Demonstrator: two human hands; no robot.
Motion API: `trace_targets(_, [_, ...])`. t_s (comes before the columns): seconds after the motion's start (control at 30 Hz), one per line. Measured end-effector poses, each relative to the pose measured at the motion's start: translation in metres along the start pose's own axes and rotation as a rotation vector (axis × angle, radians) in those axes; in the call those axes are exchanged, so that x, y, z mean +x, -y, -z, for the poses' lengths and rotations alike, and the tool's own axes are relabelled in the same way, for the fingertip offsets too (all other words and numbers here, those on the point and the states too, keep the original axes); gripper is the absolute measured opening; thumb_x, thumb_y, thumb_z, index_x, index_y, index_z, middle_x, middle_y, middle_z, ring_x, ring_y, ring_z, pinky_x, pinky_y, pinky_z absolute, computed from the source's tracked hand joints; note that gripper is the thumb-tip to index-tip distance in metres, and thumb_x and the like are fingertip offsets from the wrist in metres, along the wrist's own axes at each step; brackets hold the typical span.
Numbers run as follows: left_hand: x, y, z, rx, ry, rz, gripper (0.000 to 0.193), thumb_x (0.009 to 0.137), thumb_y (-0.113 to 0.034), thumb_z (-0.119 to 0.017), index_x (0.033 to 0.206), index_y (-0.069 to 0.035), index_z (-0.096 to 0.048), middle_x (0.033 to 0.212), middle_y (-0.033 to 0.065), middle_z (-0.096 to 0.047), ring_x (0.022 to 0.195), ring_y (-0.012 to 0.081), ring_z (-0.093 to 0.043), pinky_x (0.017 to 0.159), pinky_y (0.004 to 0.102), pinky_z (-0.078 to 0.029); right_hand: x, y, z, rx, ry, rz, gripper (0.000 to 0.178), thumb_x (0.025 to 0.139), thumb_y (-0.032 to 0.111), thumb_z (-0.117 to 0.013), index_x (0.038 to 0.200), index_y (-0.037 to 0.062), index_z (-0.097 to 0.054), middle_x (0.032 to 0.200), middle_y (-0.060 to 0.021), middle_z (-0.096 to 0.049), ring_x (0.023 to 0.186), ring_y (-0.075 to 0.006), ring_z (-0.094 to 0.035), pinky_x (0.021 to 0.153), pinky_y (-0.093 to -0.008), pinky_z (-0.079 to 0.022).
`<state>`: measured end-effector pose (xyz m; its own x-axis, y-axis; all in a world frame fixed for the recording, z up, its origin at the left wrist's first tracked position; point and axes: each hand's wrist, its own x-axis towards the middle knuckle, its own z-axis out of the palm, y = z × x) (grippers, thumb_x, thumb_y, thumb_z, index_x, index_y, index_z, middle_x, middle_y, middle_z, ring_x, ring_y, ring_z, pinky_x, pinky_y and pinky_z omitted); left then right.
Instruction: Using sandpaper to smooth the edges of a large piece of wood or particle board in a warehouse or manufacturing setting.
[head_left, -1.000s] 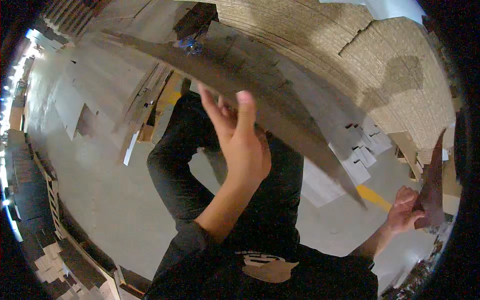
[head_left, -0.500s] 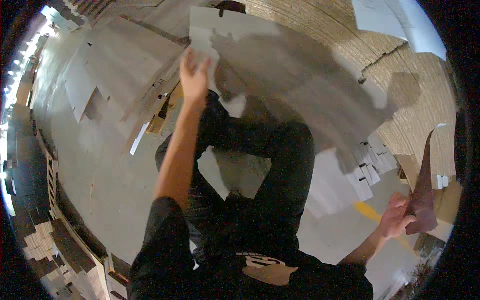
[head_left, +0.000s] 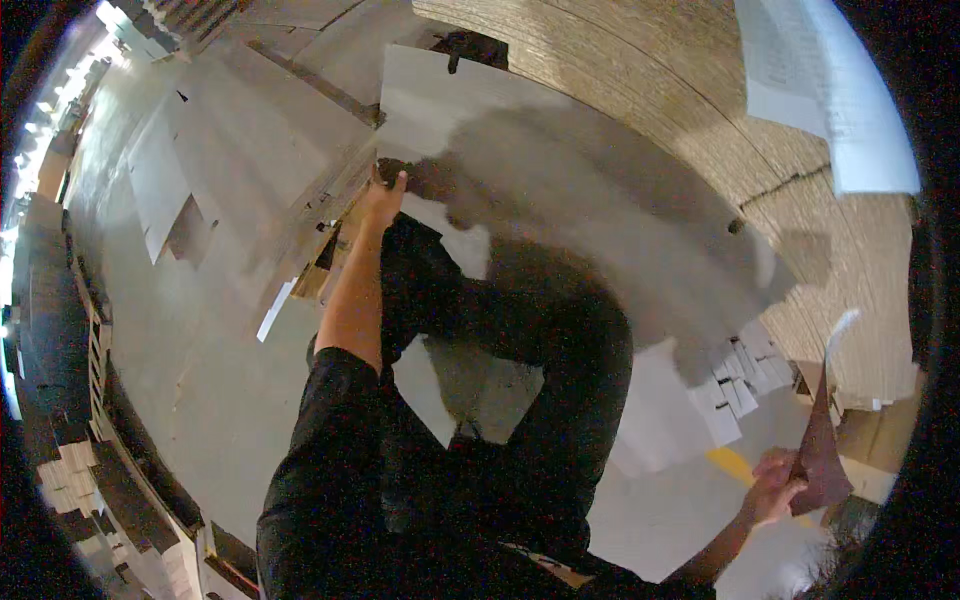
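Note:
A large pale board point(head_left: 590, 170) lies in front of my bent legs, dark shadows across it. At its left edge is my left hand point(head_left: 385, 197), thumb on the upper face and fingers bent over the edge, partly hidden. Out to the right, my right hand point(head_left: 773, 487) is closed on a reddish-brown sheet point(head_left: 822, 465), perhaps sandpaper. This sheet is curled, its narrow pale tip pointing up and away from me.
Stacked wood-grain boards point(head_left: 680, 85) stand beyond the pale board, with a white paper sheet point(head_left: 830, 110) on top at right. More pale panels point(head_left: 250, 130) lie at far left. Small white notched pieces point(head_left: 735, 390) sit right of my knee, near a yellow floor stripe point(head_left: 730, 463).
My left hand, open with fingers spread half a second ago, has come down onto the pale board's left edge. My right hand has shifted slightly nearer me, still holding the reddish-brown sheet.

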<state>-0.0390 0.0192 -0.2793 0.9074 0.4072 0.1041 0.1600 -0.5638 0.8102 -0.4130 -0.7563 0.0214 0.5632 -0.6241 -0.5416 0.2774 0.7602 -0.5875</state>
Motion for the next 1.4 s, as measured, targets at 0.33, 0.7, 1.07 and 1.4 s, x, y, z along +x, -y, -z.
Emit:
trace_targets(0.33, [0.007,0.075,0.043,0.441,-0.222,-0.363,0.061,0.099,-0.021,-0.057,0.157,-0.034,-0.040,0.145,0.0274,-0.053,0.126,0.0480,-0.056,0.107,0.0554,-0.046,0.032,-0.037,-0.001,-0.900,0.783,0.385,0.069,0.101,0.073,-0.035,0.101,0.0065,-0.052,0.079,-0.0051,-0.044,0.075,-0.0166,-0.041,0.063,-0.0307,-0.033])
trace_targets(0.7, [-0.024,0.008,-0.007,0.012,0.050,0.060,0.092,0.085,-0.064,-0.071,0.146,0.001,-0.048,0.150,0.0291,-0.044,0.138,0.0456,-0.042,0.116,0.0521,-0.032,0.020,-0.064,-0.028,-0.990,0.708,0.483,0.065,0.105,0.066,-0.030,0.086,0.0071,-0.049,0.075,-0.0046,-0.042,0.071,-0.0170,-0.039,0.064,-0.0324,-0.032])
trace_targets(1.07, [-0.126,-0.007,-0.045,0.218,0.379,-0.168,0.089,0.085,-0.056,-0.072,0.147,0.001,-0.045,0.149,0.0298,-0.042,0.134,0.0509,-0.043,0.113,0.0580,-0.037,-0.010,-0.083,-0.058,-0.565,0.607,0.299,0.056,0.107,0.058,-0.039,0.100,0.0046,-0.054,0.094,-0.0068,-0.045,0.086,-0.0182,-0.042,0.074,-0.0325,-0.034])
trace_targets(1.4, [-0.045,-0.091,0.200,0.373,-0.291,-0.175,0.053,0.091,-0.043,-0.069,0.133,-0.012,-0.061,0.133,0.0193,-0.061,0.123,0.0387,-0.058,0.099,0.0508,-0.050,-0.012,-0.082,-0.054,-1.007,1.044,0.474,0.061,0.108,0.060,-0.028,0.093,0.0055,-0.050,0.082,-0.0050,-0.045,0.075,-0.0179,-0.042,0.068,-0.0308,-0.033])
